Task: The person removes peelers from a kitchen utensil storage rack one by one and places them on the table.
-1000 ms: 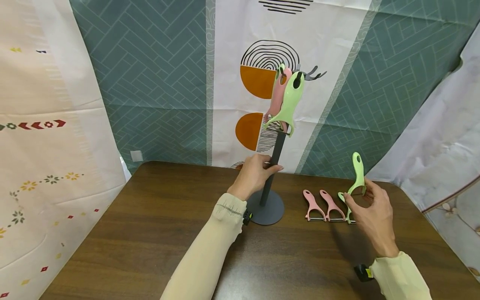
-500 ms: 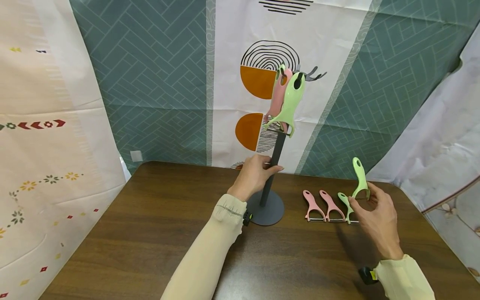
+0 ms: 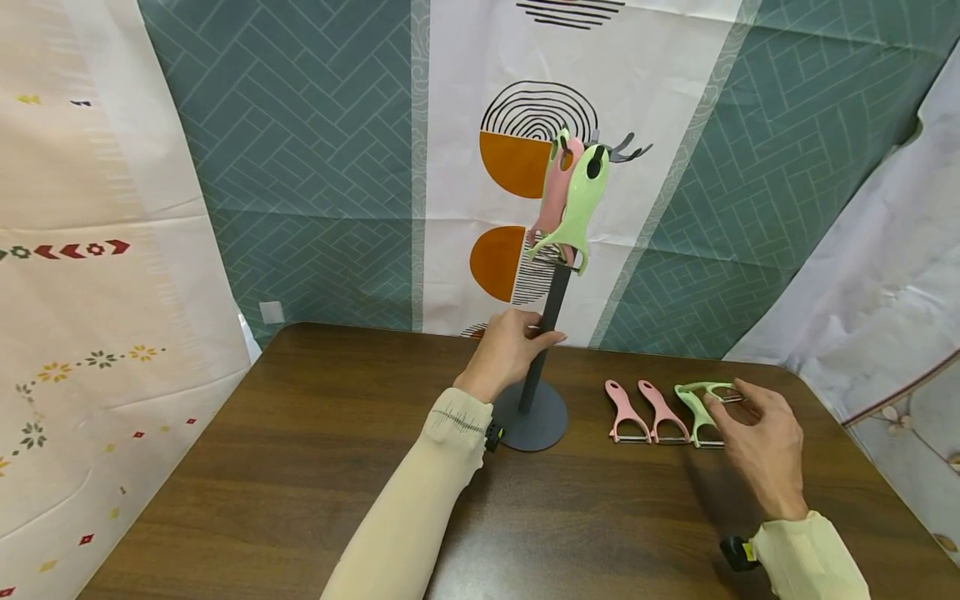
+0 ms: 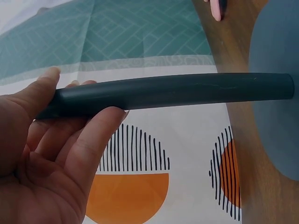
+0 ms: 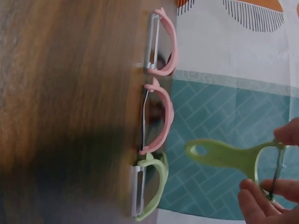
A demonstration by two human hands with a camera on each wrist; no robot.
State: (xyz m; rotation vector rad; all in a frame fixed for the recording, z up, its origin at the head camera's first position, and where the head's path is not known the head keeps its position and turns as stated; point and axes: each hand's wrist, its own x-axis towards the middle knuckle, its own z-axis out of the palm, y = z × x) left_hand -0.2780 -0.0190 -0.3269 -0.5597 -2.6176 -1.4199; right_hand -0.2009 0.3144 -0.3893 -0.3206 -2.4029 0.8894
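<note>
The two hands are well apart. The left hand [image 3: 506, 354] grips the dark pole [image 3: 553, 304] of a stand, thumb on one side and fingers on the other; its round base [image 3: 534, 429] sits toward the table's far edge. The right hand [image 3: 761, 433] pinches a green peeler [image 5: 229, 156] by its blade end, near the far right corner of the table [image 3: 300, 467]. The handle points away from the fingers, and the right wrist view shows a gap between it and a second green peeler [image 3: 693, 408] lying on the wood. Two pink peelers [image 3: 624, 410] lie left of that one (handles to the far side, blades near), leaving a strip of tabletop before the base. Wider bare wood stretches left of the stand.
</note>
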